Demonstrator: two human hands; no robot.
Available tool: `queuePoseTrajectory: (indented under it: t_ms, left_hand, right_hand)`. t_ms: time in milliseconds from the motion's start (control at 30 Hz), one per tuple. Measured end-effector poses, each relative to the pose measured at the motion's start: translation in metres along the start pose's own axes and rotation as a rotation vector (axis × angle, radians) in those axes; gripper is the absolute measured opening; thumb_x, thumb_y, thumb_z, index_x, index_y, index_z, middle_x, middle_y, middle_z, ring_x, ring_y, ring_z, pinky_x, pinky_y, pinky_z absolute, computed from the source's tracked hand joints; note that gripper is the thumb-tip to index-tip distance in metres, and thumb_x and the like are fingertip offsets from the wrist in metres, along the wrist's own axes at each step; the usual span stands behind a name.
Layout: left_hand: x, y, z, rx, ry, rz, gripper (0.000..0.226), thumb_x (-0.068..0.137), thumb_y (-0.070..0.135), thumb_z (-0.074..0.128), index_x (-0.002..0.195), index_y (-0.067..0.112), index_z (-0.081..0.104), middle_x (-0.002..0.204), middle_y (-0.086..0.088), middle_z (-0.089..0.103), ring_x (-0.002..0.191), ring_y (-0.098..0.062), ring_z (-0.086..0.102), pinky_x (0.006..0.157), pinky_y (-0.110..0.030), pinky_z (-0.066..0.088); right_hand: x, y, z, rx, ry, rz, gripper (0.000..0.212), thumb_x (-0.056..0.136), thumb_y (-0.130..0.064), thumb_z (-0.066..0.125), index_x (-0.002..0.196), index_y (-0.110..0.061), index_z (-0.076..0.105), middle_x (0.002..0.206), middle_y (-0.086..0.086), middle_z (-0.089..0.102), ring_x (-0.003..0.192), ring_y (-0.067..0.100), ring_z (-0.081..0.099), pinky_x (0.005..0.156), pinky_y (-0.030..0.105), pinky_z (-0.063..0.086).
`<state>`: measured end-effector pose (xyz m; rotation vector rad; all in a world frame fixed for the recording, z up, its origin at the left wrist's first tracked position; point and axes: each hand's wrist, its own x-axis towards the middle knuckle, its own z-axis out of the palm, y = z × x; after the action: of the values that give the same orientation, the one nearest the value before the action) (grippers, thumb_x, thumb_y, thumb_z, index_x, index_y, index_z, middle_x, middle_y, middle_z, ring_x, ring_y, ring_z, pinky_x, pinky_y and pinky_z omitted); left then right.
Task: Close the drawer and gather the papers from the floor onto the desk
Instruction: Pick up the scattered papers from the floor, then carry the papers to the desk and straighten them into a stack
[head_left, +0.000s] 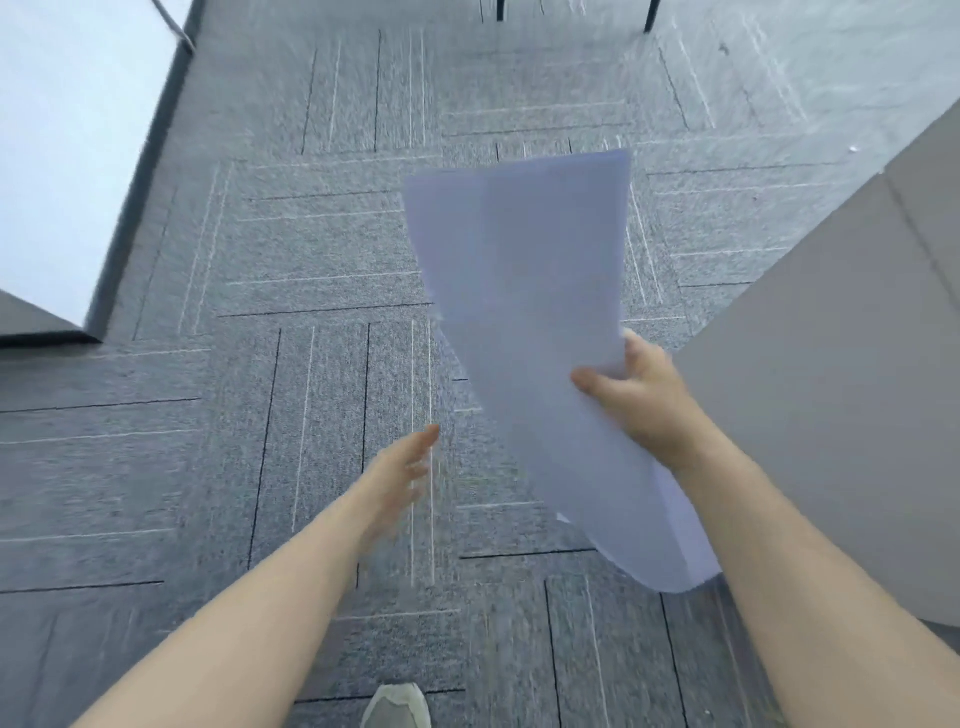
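A sheaf of white papers (524, 291) is held up above the grey carpet, bending over and hanging down past my wrist. My right hand (639, 400) grips the sheaf along its right edge, thumb on top. My left hand (402, 475) is blurred, empty, fingers stretched out, a little to the left of and below the papers and not touching them. A white desk top (57, 156) fills the left edge of the view. No drawer is in view, and no loose paper lies on the visible floor.
A grey cabinet or panel (831, 389) stands close on the right, beside my right arm. Grey carpet tiles (311, 234) cover the floor ahead. Dark furniture legs (652, 15) show at the top edge. My shoe (397, 706) is at the bottom.
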<state>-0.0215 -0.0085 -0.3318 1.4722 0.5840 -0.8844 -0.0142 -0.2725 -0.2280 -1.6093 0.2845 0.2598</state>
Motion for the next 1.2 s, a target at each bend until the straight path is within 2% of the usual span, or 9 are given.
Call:
queuePoseTrajectory:
  t_ms: [167,300,433,567,733,900,1000,1133,1200]
  left_hand:
    - [-0.131,0.168,0.046,-0.124,-0.198,0.241,0.065,0.084,0.053,0.059,0.142,0.030,0.040,0.147,0.008,0.049,0.136,-0.014,0.045,0.114,-0.040,0.031]
    - [-0.252,0.289,0.108,-0.080,-0.316,0.383,0.056,0.066,0.032,0.082,0.116,0.010,0.066,0.114,-0.008,0.072,0.109,-0.029,0.065,0.096,-0.040,0.054]
    - [-0.352,0.383,0.193,0.160,-0.313,0.536,0.034,0.069,0.013,0.082,0.100,0.004,0.075,0.108,-0.022,0.073,0.099,-0.037,0.070,0.087,-0.051,0.056]
    - [-0.421,0.446,0.291,0.311,-0.398,0.706,0.013,0.073,0.008,0.080,0.083,0.001,0.076,0.085,-0.015,0.077,0.077,-0.031,0.074,0.070,-0.043,0.059]
    - [-0.464,0.462,0.415,0.482,-0.522,0.852,0.044,0.056,0.043,0.085,0.074,0.014,0.057,0.073,-0.009,0.055,0.065,-0.019,0.049,0.062,-0.036,0.042]
    - [-0.464,0.416,0.524,0.409,-0.564,0.780,0.024,0.062,0.017,0.087,0.074,0.001,0.074,0.068,-0.003,0.069,0.071,-0.013,0.061,0.062,-0.030,0.047]
    - [-0.437,0.366,0.562,0.470,-0.566,0.668,0.034,0.056,0.021,0.084,0.083,0.002,0.075,0.084,-0.012,0.070,0.086,-0.016,0.058,0.072,-0.039,0.049]
    - [-0.408,0.321,0.592,0.482,-0.554,0.582,0.009,0.052,0.020,0.080,0.059,0.019,0.075,0.063,-0.002,0.072,0.074,-0.017,0.062,0.068,-0.040,0.049]
    - [-0.409,0.321,0.604,0.468,-0.574,0.580,0.019,0.054,0.018,0.080,0.072,0.013,0.078,0.071,-0.007,0.075,0.074,-0.020,0.066,0.066,-0.036,0.052]
  right_hand:
    - [-0.081,-0.196,-0.046,0.132,0.072,-0.115,0.027,0.086,0.005,0.061,0.101,-0.016,0.068,0.087,0.001,0.078,0.076,0.019,0.074,0.067,0.032,0.058]
    - [-0.156,-0.320,-0.105,0.082,0.262,-0.165,0.032,0.088,0.006,0.059,0.100,-0.022,0.069,0.089,-0.002,0.078,0.081,0.018,0.074,0.074,0.035,0.059]
    - [-0.230,-0.400,-0.166,0.025,0.538,-0.177,0.030,0.088,0.007,0.061,0.089,-0.022,0.071,0.077,-0.013,0.077,0.075,0.008,0.072,0.079,0.038,0.055]
    - [-0.308,-0.444,-0.217,0.117,0.803,-0.250,0.031,0.087,0.011,0.058,0.088,-0.017,0.071,0.076,-0.013,0.077,0.074,0.006,0.072,0.073,0.028,0.055]
    - [-0.396,-0.459,-0.282,0.147,1.154,-0.347,0.032,0.086,0.008,0.061,0.080,-0.022,0.067,0.066,-0.027,0.071,0.065,-0.011,0.065,0.066,0.006,0.049]
    - [-0.442,-0.446,-0.351,0.111,1.283,-0.343,0.041,0.083,0.012,0.062,0.074,-0.029,0.061,0.058,-0.034,0.066,0.059,-0.020,0.060,0.061,0.002,0.045]
    - [-0.446,-0.392,-0.371,0.145,1.269,-0.198,0.039,0.085,0.015,0.058,0.085,-0.024,0.065,0.069,-0.027,0.072,0.068,-0.013,0.065,0.066,0.012,0.050]
    - [-0.449,-0.350,-0.382,0.235,1.288,-0.044,0.018,0.090,-0.006,0.063,0.102,-0.018,0.068,0.086,-0.020,0.068,0.074,-0.017,0.063,0.061,-0.001,0.042]
    - [-0.452,-0.350,-0.395,0.286,1.349,-0.100,0.019,0.088,-0.002,0.064,0.101,-0.015,0.070,0.087,-0.012,0.071,0.070,-0.015,0.064,0.063,0.002,0.045]
